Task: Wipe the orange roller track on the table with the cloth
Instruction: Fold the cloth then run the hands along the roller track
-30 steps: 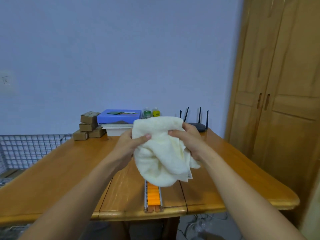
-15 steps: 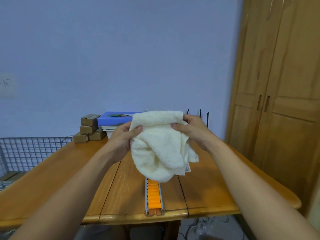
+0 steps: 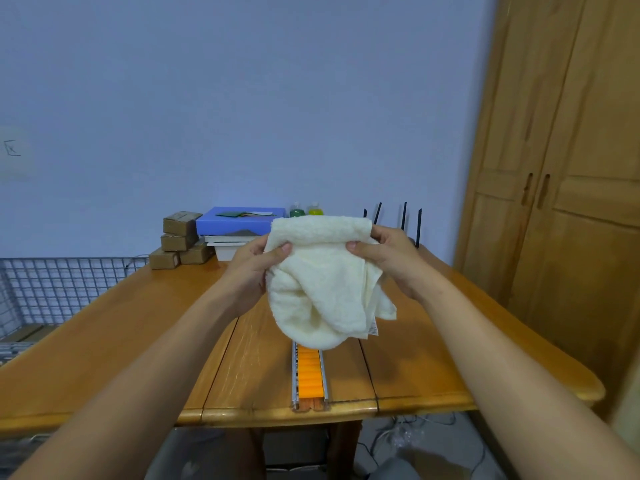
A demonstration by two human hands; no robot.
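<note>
A cream terry cloth (image 3: 325, 282) hangs in the air above the wooden table (image 3: 121, 327), bunched and folded over at the top. My left hand (image 3: 254, 268) pinches its upper left edge and my right hand (image 3: 384, 254) pinches its upper right edge, thumbs on the near side. Below the cloth, the orange roller track (image 3: 309, 375) in its metal rail lies along the table's middle and reaches the near edge. The track's far part is hidden behind the cloth.
At the table's far side stand stacked brown boxes (image 3: 180, 239), a blue box on books (image 3: 239, 220), two small bottles (image 3: 306, 209) and a black router (image 3: 410, 223). A wire basket (image 3: 55, 289) sits to the left. A wooden wardrobe (image 3: 561, 202) stands at the right.
Both hands have lifted the cloth slightly and moved it farther from me, spreading its top edge wider. More of the orange track shows beneath it.
</note>
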